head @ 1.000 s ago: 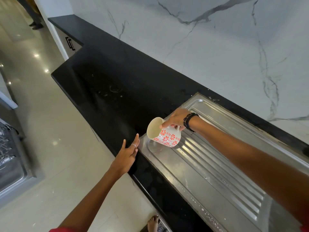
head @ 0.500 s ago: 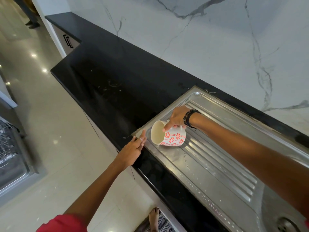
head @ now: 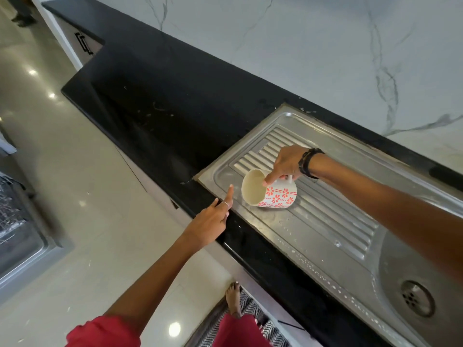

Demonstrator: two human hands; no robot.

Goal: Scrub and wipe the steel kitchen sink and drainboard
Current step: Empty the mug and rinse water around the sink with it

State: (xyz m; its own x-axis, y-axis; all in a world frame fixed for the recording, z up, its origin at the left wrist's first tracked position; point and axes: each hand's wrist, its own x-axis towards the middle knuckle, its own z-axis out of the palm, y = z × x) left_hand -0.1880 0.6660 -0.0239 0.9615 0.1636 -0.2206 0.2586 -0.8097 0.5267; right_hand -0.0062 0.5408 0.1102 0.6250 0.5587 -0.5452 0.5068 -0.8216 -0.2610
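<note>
Two hands: both in view, both arms reach from the lower edge; red sleeve cut off at the bottom.
Hidden: the mug's handle sits under the right hand; only a sliver shows by the wrist. Whether the mug holds liquid cannot be told.
Cut off: sink bowl runs out of the right edge; only part of the basin and its drain show.
Hard to make out: pale specks and droplets along the drainboard's near rim; smears on the black countertop.
Count: one mug, one drainboard, one drain, one dark wristband, one ring on the left hand, one bare foot on a striped mat.
Mug position: over the left end of the drainboard, near its front corner, tipped on its side.
Mug axis: long axis about level, running left to right along the drainboard; open mouth points left, toward the left hand; base points right toward the sink.
Mug look: white with red flower print, cream inside.
Right hand fingers: curled round the handle side, index finger stretched along the top of the mug to its rim.
Left hand fingers: index finger straight, tip over the drainboard's front-left edge just beside the mug mouth, apart from it; other fingers loosely folded, gripping nothing.
Background: white marble wall behind the counter; glossy tile floor at left.
</note>
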